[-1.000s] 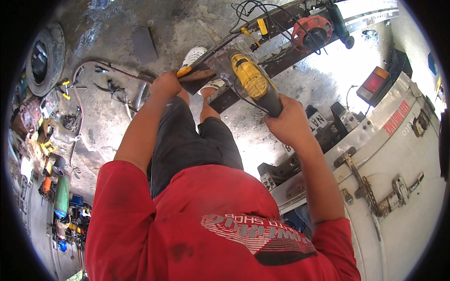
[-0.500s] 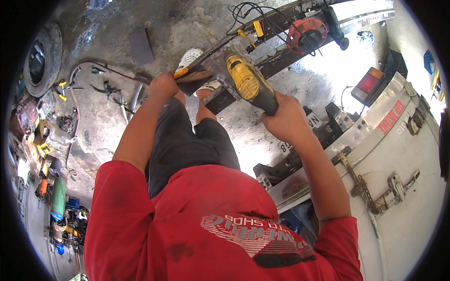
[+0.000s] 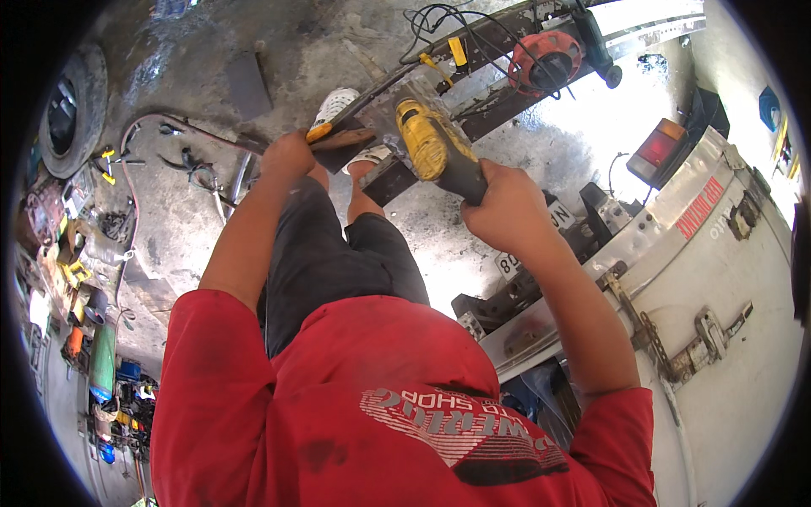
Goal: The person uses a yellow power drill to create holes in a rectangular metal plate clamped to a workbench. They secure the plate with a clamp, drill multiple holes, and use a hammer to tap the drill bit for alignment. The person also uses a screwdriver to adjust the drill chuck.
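Compared with the preceding half-second, the view has drifted slightly to the left across the scene; the scuffed yellow-and-black handheld power tool [image 3: 425, 145] shows little displacement relative to its surroundings, which suggests the work in hand continues unbroken. The tool lies aslant over a worn grey metal plate [image 3: 387, 123] on a long dark metal beam [image 3: 497, 111], its nose pointing away from the wearer. The right hand [image 3: 505, 207] has its grip closed around the black rear handle. The left hand [image 3: 287, 157] is beside a brown piece of wood [image 3: 348, 138] and a small orange-yellow piece [image 3: 318, 133]; whether its grip is closed on either cannot be told. Condition of the tool: yellow casing smudged with dark marks, black rear section intact as far as visible, working end not discernible.
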